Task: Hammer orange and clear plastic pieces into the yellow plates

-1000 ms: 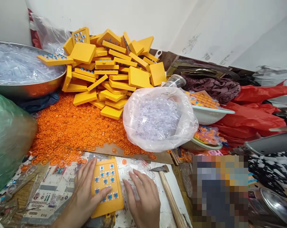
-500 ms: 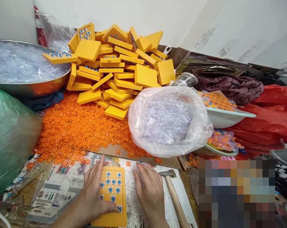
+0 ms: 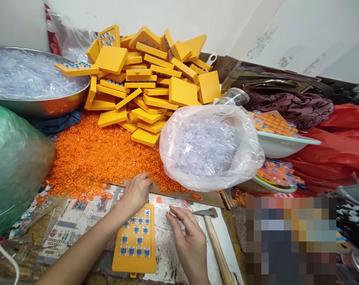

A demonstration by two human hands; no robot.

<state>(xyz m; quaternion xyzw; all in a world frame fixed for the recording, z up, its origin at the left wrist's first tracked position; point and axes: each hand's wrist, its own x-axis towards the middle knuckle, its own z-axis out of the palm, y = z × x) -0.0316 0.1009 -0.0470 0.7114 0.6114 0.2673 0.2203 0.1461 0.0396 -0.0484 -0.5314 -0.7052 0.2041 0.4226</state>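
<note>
At the far left a bulging green bag (image 3: 19, 170) stood beside the worktop's (image 3: 27, 264) loose scraps, below a metal basin (image 3: 60, 103) heaped with clear plastic pieces (image 3: 33, 75). A printed sheet (image 3: 65, 235) lay next along, and beyond it spread a bank of orange rings (image 3: 99, 154), with yellow cases (image 3: 183, 92) stacked untidily behind. The left hand (image 3: 137, 194) was at the bank's near edge, fingers bent; whether it held anything could not be told. Its forearm crossed the upper left corner of the yellow panel (image 3: 132, 239), which lay flat on the worktop between the hands, set with blue-centred pieces (image 3: 139, 240). The right hand (image 3: 189, 235) had thumb and fingers narrowly parted near some clear bits; its grip was unclear. A white bag (image 3: 171, 174) blocked the space behind it, and a wooden-handled hammer (image 3: 216, 247) lay just beside. Farther right were a pale bowl (image 3: 282, 146) and red plastic (image 3: 324, 148).
</note>
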